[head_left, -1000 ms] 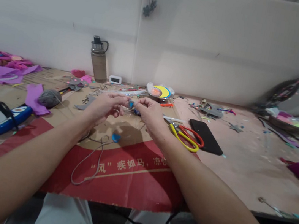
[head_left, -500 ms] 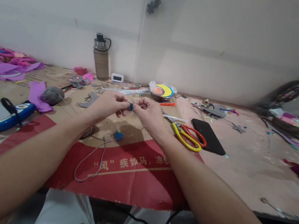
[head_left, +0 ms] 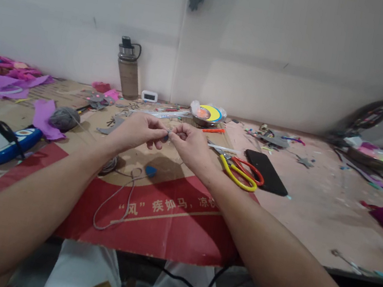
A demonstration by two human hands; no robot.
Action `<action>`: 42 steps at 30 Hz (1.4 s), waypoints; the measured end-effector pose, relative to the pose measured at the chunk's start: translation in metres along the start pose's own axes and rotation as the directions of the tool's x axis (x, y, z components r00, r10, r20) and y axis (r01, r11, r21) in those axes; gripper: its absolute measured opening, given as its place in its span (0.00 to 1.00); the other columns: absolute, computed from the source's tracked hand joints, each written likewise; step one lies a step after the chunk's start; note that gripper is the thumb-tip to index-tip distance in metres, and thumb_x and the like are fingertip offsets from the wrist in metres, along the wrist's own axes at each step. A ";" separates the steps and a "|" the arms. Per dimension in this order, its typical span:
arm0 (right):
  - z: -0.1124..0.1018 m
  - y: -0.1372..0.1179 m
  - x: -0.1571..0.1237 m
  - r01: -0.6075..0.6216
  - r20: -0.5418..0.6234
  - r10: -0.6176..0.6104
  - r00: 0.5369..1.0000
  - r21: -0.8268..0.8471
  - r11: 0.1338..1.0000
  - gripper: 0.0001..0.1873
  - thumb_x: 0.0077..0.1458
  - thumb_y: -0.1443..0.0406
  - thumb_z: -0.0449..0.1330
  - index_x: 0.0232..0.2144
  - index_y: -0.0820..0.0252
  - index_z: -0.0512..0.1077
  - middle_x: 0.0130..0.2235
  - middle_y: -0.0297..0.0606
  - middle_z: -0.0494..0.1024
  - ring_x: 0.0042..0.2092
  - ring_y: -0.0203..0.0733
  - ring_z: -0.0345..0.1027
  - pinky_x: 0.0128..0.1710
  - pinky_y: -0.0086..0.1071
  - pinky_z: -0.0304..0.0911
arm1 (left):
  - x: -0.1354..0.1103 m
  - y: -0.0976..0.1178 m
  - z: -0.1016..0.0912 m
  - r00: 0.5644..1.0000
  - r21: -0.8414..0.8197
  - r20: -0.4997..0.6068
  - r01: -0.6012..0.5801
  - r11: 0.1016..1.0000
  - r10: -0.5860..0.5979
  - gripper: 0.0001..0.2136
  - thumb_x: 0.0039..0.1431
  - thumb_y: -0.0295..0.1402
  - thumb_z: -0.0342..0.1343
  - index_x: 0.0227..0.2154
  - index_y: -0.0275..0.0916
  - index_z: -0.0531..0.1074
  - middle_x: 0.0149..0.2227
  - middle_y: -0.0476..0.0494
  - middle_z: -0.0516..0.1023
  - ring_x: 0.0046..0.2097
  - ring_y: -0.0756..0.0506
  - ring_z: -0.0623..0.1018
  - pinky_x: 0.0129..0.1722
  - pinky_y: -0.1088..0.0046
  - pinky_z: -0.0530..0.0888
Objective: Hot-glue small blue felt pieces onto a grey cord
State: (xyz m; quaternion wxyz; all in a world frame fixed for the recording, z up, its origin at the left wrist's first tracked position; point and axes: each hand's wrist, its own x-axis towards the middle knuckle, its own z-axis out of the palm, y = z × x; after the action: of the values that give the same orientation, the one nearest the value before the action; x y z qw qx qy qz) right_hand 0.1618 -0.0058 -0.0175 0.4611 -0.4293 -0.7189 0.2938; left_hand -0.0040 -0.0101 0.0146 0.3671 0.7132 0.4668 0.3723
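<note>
My left hand (head_left: 140, 133) and my right hand (head_left: 188, 142) meet above the cardboard, thumbs and forefingers pinching a small dark blue piece (head_left: 166, 136) between them. Fingers cover most of it, so its shape is hidden. Below them a blue felt-like piece (head_left: 150, 171) lies on the cardboard, at the end of a grey cord (head_left: 128, 201) that loops over the red printed area. A small coil of grey cord (head_left: 109, 165) rests beside my left wrist. Right of my right hand lie scissors (head_left: 241, 172) with one yellow and one red handle.
A black phone (head_left: 267, 172) lies beyond the scissors. To the left are a grey yarn ball (head_left: 64, 118), purple felt (head_left: 46, 118) and a blue-and-white device (head_left: 7, 148). A water bottle (head_left: 128, 70), a small digital clock (head_left: 149, 96) and a filled bowl (head_left: 207, 115) stand along the wall.
The whole view has shifted slightly. Both hands keep their pinch at the same place, and less of the dark blue piece shows between the fingertips now.
</note>
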 end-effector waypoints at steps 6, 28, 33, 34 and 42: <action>0.001 0.008 0.001 0.030 -0.068 -0.030 0.997 -0.003 1.000 0.08 0.55 0.61 0.57 0.35 0.60 0.67 0.32 0.33 0.72 0.33 0.35 0.65 0.34 0.31 0.58 | 0.006 -0.013 -0.005 0.996 -0.045 -0.085 -0.016 0.999 0.012 0.07 0.50 0.35 0.60 0.22 0.38 0.76 0.20 0.43 0.77 0.21 0.50 0.74 0.21 0.76 0.69; 0.006 -0.040 -0.035 0.100 0.289 -0.206 0.935 0.343 0.934 0.10 0.60 0.60 0.54 0.34 0.61 0.71 0.25 0.29 0.66 0.26 0.30 0.58 0.27 0.26 0.56 | 0.037 -0.050 -0.057 0.703 -0.434 -0.694 -0.233 0.870 -0.158 0.05 0.55 0.25 0.54 0.25 0.36 0.70 0.24 0.49 0.75 0.26 0.52 0.76 0.27 0.77 0.74; -0.008 -0.053 -0.039 0.065 0.365 -0.270 0.891 0.487 0.871 0.13 0.62 0.59 0.53 0.37 0.59 0.73 0.27 0.30 0.70 0.26 0.29 0.62 0.28 0.26 0.61 | 0.039 -0.056 -0.072 0.638 -0.556 -0.710 -0.248 0.793 -0.298 0.07 0.58 0.20 0.50 0.26 0.35 0.67 0.23 0.52 0.74 0.27 0.55 0.74 0.30 0.79 0.73; -0.010 -0.055 -0.040 0.088 0.400 -0.309 0.863 0.484 0.871 0.13 0.62 0.59 0.54 0.37 0.59 0.74 0.29 0.31 0.72 0.28 0.30 0.65 0.31 0.26 0.63 | 0.039 -0.057 -0.074 0.625 -0.577 -0.709 -0.248 0.778 -0.327 0.07 0.58 0.20 0.49 0.27 0.35 0.66 0.23 0.52 0.73 0.27 0.55 0.73 0.29 0.79 0.72; -0.024 -0.050 -0.030 0.193 0.748 -0.243 0.618 0.156 0.969 0.25 0.64 0.51 0.47 0.33 0.58 0.79 0.38 0.37 0.80 0.41 0.37 0.73 0.45 0.31 0.63 | 0.037 -0.052 -0.079 0.667 -0.685 -0.641 -0.274 0.675 -0.381 0.06 0.61 0.28 0.52 0.29 0.34 0.70 0.24 0.51 0.74 0.25 0.57 0.72 0.19 0.85 0.63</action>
State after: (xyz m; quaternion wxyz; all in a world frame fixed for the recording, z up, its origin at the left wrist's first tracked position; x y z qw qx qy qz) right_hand 0.1728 -0.0546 0.0215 0.1611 -0.1615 -0.8832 0.4097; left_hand -0.0828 0.0536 0.0125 0.4097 0.2703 0.4056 0.7711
